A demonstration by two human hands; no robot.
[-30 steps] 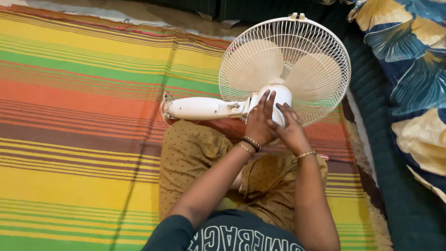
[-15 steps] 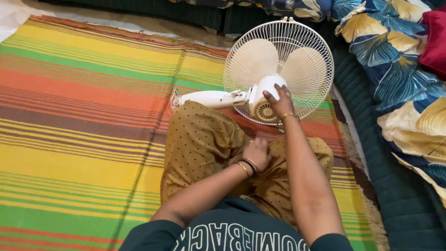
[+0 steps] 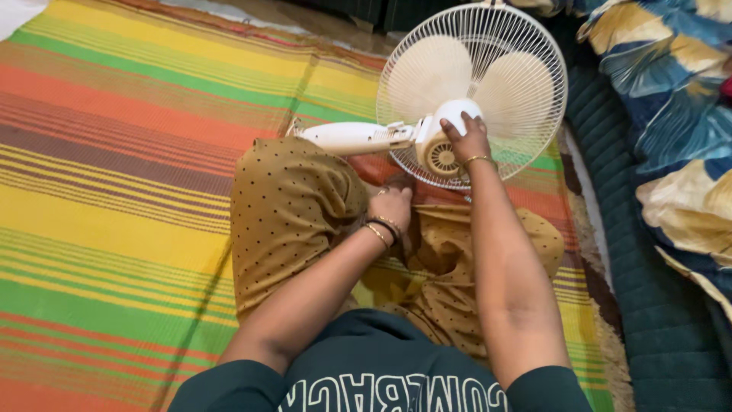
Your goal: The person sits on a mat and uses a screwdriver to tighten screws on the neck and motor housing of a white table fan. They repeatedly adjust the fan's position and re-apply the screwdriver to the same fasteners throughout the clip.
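A white table fan (image 3: 473, 84) lies tipped on the striped mat in front of my crossed legs, its wire cage facing up and away. Its white stem (image 3: 351, 137) points left across my knee. My right hand (image 3: 463, 137) rests on the round motor housing (image 3: 438, 152) behind the cage, fingers curled over its top. My left hand (image 3: 393, 204) is drawn back near my lap, below the fan, fingers curled; whether it holds anything small cannot be told.
A bright striped mat (image 3: 114, 191) covers the floor to the left. A dark green quilted mattress edge (image 3: 656, 305) runs along the right, with a blue, yellow and white patterned cover (image 3: 686, 114) on it.
My left hand has come off the fan's motor housing and dropped back toward my lap. My right hand stays on the housing. The camera view has shifted closer.
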